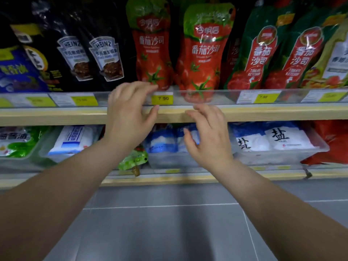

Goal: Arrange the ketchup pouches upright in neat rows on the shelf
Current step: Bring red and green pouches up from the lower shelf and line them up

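Left hand (130,112) is open and empty, fingers spread, its fingertips at the foot of the left ketchup pouch (151,48), at the clear front rail (222,96) of the shelf (56,114); whether they actually touch the pouch cannot be told through the motion blur. Right hand (209,136) is likewise open and holds nothing, hovering just below that rail, beneath the right ketchup pouch (204,51). Both red pouches stand behind the rail, side by side, upright, with their lower edges seated behind the clear strip; the right one stands forward of its neighbour, against the rail. Judgement: the step in hand is squaring these two front pouches. To do it well, each hand should take a pouch low on its body, near the rail, where the fill gives stiffness, and press the base flat to the shelf before letting go; gripping near the limp upper part would probably buckle the pouch. Faces should be set parallel to the rail, with the yellow price tag (162,98) serving as a centre mark. Green-backed ketchup pouches (263,53) further right of the rail's middle lean noticeably and appear to need the same treatment. Rows behind the front pouches are hidden.
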A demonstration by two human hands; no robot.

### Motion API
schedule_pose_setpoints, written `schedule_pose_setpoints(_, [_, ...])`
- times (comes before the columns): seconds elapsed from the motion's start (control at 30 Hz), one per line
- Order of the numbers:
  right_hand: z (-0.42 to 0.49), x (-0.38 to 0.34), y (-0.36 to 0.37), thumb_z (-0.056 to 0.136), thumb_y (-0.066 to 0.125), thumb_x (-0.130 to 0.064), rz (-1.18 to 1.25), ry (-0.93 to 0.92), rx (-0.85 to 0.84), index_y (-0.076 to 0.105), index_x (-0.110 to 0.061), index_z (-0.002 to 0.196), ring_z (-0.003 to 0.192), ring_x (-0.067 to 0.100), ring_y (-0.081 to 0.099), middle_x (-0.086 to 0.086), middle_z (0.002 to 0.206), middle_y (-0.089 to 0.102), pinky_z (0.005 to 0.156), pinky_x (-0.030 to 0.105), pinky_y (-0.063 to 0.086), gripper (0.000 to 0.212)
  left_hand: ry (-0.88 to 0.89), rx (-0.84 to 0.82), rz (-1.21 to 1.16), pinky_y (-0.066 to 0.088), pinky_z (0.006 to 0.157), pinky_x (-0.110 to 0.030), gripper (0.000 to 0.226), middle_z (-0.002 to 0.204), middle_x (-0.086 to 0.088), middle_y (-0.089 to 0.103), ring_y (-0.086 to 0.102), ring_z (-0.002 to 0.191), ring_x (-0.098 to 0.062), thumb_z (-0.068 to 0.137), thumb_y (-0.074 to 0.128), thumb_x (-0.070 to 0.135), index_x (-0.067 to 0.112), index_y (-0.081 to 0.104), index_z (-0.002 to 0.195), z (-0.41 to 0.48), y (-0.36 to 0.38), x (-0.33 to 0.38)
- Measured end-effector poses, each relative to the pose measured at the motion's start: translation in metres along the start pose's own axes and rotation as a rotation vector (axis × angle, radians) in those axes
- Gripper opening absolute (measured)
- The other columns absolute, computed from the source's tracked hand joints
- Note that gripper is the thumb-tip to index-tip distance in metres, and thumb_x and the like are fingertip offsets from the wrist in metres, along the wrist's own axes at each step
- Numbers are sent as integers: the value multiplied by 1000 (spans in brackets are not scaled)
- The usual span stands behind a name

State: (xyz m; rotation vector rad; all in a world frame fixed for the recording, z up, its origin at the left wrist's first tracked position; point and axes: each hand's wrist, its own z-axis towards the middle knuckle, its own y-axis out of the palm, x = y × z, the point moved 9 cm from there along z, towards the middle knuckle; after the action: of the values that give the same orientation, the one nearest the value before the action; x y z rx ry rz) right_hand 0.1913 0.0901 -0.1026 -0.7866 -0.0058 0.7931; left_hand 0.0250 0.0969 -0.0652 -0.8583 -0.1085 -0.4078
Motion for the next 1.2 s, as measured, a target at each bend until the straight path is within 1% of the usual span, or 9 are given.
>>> schedule_pose_setpoints(0.17, [-25, -62, 66, 74, 67, -13, 113, -155, -236, 64, -1, 108, 102, 37, 55, 19, 109, 63, 97, 39, 36, 36, -28, 55, 147, 33, 101, -41, 42, 128, -11, 57, 51, 116, -35, 87, 61, 34, 13, 60, 123, -31, -27, -53])
schedule_pose_setpoints(0.27, [-38, -88, 114, 69, 73, -16, 109, -177, -471, 57, -2, 121, 113, 39, 51, 22, 123, 57, 100, 44, 39, 57, -65, 57, 170, 29, 104, -39, 44, 135, -13, 52, 47, 119, -37, 89, 58, 34, 12, 57, 127, -45, -38, -80])
schedule_pose_setpoints(0.4, [-53, -96, 172, 73, 74, -26, 2, -129, -792, 22, -18, 147, 142, 31, 14, 14, 156, 15, 115, 46, 21, 91, -58, 15, 186, 26, 108, -38, 41, 146, -12, 41, 39, 127, -40, 91, 57, 31, 11, 58, 127, -57, -39, -99])
schedule_pose_setpoints(0.5, [-60, -100, 196, 68, 79, -40, -84, -135, -913, 7, -24, 148, 144, 28, 0, 10, 158, -2, 117, 43, 13, 109, -33, -24, 177, 26, 108, -39, 38, 151, -13, 33, 35, 130, -42, 91, 58, 27, 12, 59, 126, -63, -34, -103])
schedule_pose_setpoints(0.57, [-63, -103, 201, 73, 76, -36, -136, -144, -950, 8, -23, 148, 144, 29, -3, 11, 158, -6, 117, 45, 13, 103, -28, -27, 166, 25, 109, -41, 38, 151, -14, 31, 34, 132, -42, 91, 57, 26, 13, 59, 127, -65, -33, -105])
schedule_pose_setpoints(0.77, [-57, -111, 182, 83, 59, -10, -94, -118, -845, 36, -10, 141, 139, 36, 26, 20, 152, 26, 109, 49, 34, 62, 4, -37, 165, 29, 109, -44, 39, 152, -14, 30, 35, 131, -41, 89, 56, 25, 15, 57, 127, -67, -31, -109])
schedule_pose_setpoints(0.9, [-35, -120, 137, 57, 75, 1, -50, -196, -478, 67, 2, 107, 90, 35, 69, 23, 108, 68, 72, 40, 57, 50, 18, -40, 172, 34, 105, -47, 41, 152, -14, 30, 38, 126, -41, 88, 57, 24, 14, 56, 128, -69, -29, -111])
schedule_pose_setpoints(0.97, [-21, -121, 117, 59, 74, 4, -8, -217, -359, 70, 0, 100, 81, 31, 70, 17, 97, 73, 65, 36, 57, 42, 16, -44, 173, 34, 105, -47, 42, 152, -13, 29, 37, 126, -41, 88, 57, 23, 15, 55, 128, -70, -29, -111])
schedule_pose_setpoints(1.2, [37, -110, 69, 81, 57, 3, 313, 40, -183, 64, -2, 102, 90, 27, 61, 13, 98, 66, 78, 31, 47, 23, -35, -22, 43, 30, 108, -48, 33, 148, -15, 38, 42, 127, -38, 96, 50, 25, 11, 60, 124, -64, -39, -102])
